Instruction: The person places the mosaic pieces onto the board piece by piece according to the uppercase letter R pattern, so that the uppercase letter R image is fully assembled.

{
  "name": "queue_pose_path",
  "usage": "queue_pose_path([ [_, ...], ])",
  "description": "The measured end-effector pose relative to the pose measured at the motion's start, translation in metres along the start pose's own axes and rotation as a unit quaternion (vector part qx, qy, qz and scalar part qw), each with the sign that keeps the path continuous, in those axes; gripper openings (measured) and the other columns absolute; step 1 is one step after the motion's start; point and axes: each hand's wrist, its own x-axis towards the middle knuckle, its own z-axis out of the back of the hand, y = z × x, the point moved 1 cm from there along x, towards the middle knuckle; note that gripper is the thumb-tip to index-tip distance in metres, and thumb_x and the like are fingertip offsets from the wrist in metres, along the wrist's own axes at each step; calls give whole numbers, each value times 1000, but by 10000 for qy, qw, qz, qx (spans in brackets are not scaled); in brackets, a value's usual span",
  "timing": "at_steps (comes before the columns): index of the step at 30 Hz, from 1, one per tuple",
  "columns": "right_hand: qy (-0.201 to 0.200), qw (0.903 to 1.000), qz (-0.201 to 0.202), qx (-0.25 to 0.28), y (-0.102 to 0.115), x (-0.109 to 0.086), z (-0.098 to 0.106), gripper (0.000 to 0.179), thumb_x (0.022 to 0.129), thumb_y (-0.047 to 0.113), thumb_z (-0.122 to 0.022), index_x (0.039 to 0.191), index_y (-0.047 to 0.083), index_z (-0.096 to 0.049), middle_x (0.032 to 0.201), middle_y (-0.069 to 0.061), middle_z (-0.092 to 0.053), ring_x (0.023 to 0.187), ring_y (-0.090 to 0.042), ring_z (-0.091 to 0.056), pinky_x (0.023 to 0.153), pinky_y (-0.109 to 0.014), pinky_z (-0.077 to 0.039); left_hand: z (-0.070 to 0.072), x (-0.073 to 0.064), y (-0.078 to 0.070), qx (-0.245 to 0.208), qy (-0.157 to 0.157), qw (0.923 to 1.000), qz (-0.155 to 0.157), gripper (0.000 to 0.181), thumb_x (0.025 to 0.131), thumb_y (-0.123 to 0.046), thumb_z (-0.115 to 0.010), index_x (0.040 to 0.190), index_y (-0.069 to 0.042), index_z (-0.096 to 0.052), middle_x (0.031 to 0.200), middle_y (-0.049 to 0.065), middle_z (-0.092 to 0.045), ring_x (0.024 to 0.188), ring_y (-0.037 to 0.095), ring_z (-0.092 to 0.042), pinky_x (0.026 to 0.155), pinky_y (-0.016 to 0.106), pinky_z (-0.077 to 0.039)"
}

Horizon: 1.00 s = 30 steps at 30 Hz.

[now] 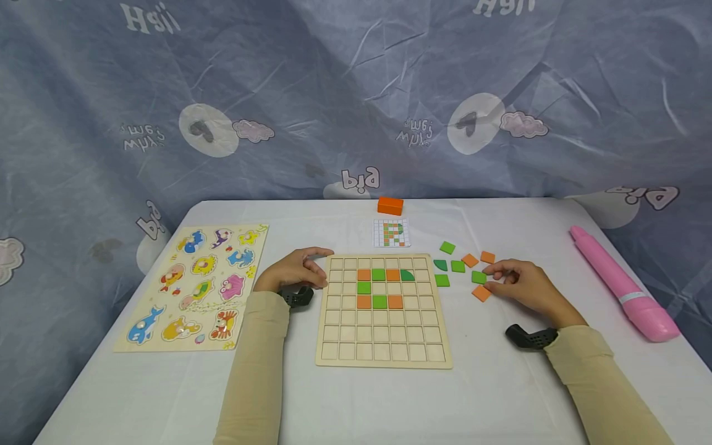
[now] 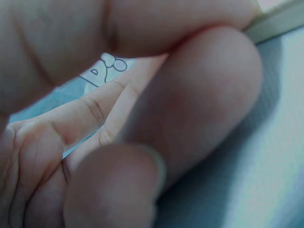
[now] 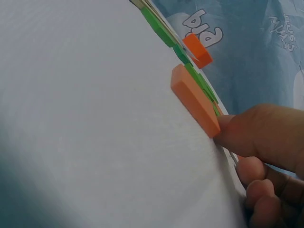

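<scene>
A wooden grid board (image 1: 384, 364) lies on the white table, with orange and green squares and one dark green rounded tile set in its cells. My left hand (image 1: 295, 270) rests at the board's upper left side, fingertips touching its edge. In the left wrist view, bent fingers (image 2: 204, 90) reach the board's edge (image 2: 280, 21). At the right of the board, my right hand (image 1: 525, 285) pinches a green square tile (image 1: 478, 277) between thumb and forefinger, low at the table. An orange tile (image 1: 481, 293) lies just below it; in the right wrist view this orange tile (image 3: 194, 102) partly hides the green one.
Loose green tiles (image 1: 458, 266) and orange tiles (image 1: 470, 260) lie scattered beside the board. Behind it are a small pattern card (image 1: 391, 233) and an orange block (image 1: 390, 206). A sea-animal puzzle board (image 1: 208, 309) lies at left, a pink wand-like object (image 1: 617, 278) at right.
</scene>
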Motion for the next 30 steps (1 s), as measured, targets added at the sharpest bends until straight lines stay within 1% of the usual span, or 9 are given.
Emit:
queue_pose_path([
  [11,-42,10000,-75,-11,0,-1,0,34,96,19,-83,122,-1,-76,98,-4,-66,71,-9,-51,64,-27,-42,0,2,1,27,30,10000,5,84,85,11,-78,161,5,-43,80,-3,-74,72,11,-73,70,25,-61],
  [20,-111,9999,28,13,4,-1,1,34,96,17,-83,123,-2,-75,101,-7,-73,75,-9,-54,66,-25,-45,0,2,0,-62,43,10000,14,84,85,13,-77,161,6,-43,79,-3,-74,72,12,-73,71,26,-62],
  [30,-81,9998,179,92,3,0,1,30,96,12,-82,120,-3,-76,98,-5,-71,74,-9,-55,66,-24,-46,1,1,-1,-85,74,9999,16,84,85,14,-77,161,6,-42,79,-3,-74,72,12,-72,71,26,-62],
])
